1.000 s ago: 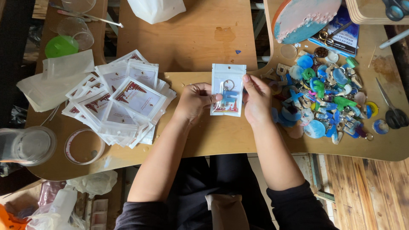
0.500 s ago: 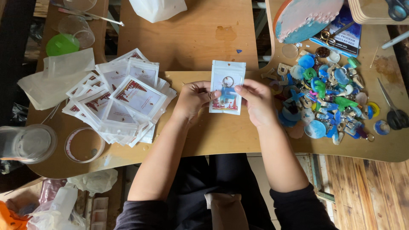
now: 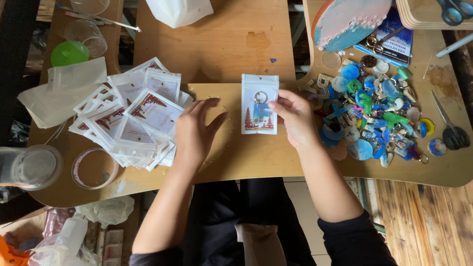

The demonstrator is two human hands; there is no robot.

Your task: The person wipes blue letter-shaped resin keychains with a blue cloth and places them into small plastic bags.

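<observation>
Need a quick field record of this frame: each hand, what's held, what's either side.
left hand: open, flat on the wooden table, holding nothing
right hand: pinching the right edge of a small white zip pouch with a keyring inside
left of hands: pile of white printed pouches
right of hands: heap of blue and green plastic charms

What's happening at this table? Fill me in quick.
A person sits at a wooden table. The right hand pinches the edge of a small white pouch with a keychain inside. The left hand rests open beside a pile of similar pouches. A heap of colourful keychain pieces lies to the right.
</observation>
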